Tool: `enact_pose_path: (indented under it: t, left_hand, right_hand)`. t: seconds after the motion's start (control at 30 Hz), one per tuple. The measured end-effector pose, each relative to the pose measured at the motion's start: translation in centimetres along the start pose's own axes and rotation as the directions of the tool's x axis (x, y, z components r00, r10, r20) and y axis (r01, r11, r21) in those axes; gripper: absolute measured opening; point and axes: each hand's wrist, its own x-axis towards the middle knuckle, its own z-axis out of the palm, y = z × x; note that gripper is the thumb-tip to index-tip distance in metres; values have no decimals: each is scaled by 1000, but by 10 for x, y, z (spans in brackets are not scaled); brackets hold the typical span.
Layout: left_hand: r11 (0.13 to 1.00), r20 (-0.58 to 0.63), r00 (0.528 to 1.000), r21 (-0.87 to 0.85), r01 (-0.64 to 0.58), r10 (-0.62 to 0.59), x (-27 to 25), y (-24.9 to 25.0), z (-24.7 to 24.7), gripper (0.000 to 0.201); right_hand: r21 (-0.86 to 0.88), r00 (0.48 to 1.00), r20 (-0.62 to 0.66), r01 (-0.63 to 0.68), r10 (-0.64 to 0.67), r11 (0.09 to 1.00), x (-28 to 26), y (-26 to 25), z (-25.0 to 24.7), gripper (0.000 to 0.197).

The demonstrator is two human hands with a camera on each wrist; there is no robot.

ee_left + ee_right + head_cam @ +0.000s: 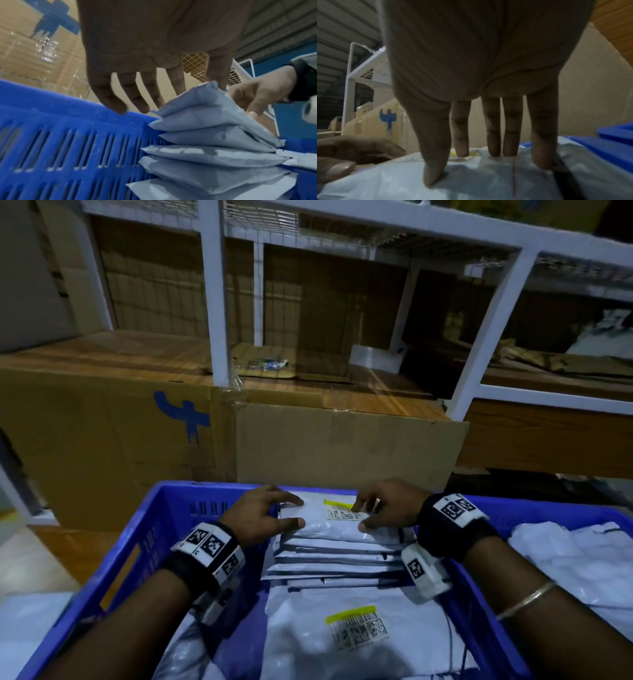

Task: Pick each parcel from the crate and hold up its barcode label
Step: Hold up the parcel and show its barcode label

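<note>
A blue crate (161,518) holds a stack of grey parcels (335,556). The top parcel (322,527) lies flat with its barcode label (342,512) facing up. My left hand (299,512) rests on its left end, index finger and thumb spread on the surface. My right hand (358,518) presses straight fingertips beside the label. In the left wrist view the left hand (154,94) hangs over the stack (214,148) by the crate wall (68,135). The right wrist view shows the right hand (462,166) with its fingertips on the parcel (471,180). Another labelled parcel (358,628) lies nearer me.
A large cardboard box (171,440) stands right behind the crate. White shelving posts (219,302) rise beyond it. A second blue crate with white parcels (582,559) sits to the right. Pale bags (27,628) lie at the lower left.
</note>
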Motion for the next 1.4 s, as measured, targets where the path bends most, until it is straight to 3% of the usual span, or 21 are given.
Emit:
enact_pose_path:
  t: [0.2, 0.43, 0.73, 0.9, 1.03, 1.3, 1.4]
  left_hand:
    - [995, 74, 994, 50, 82, -86, -1, 2, -2, 51]
    - [976, 125, 973, 126, 179, -195, 2, 6, 2, 68]
    - [960, 219, 937, 135, 247, -272, 7, 24, -3, 50]
    - [929, 201, 922, 241, 282, -332, 7, 39, -4, 55]
    - [897, 160, 921, 336, 289, -356, 0, 57, -6, 61]
    - [892, 95, 916, 287, 350, -390, -36, 67, -39, 55]
    - [892, 95, 912, 272, 362, -399, -48, 63, -59, 51]
  right_hand:
    - [-103, 995, 96, -22, 32, 994, 6, 1, -5, 58]
    - [-133, 987, 136, -65, 83, 989, 13, -1, -4, 59]
    - [-93, 992, 117, -37, 48, 995, 5, -1, 2, 59]
    - [-95, 998, 51, -27, 32, 995, -4, -10, -5, 58]
    - [-147, 1000, 12, 17, -16, 989, -13, -25, -13, 53]
    - [-168, 979, -6, 198, -201, 966, -17, -77, -13, 21]
    - [-169, 967, 27, 256, -255, 952, -17, -105, -13, 19]
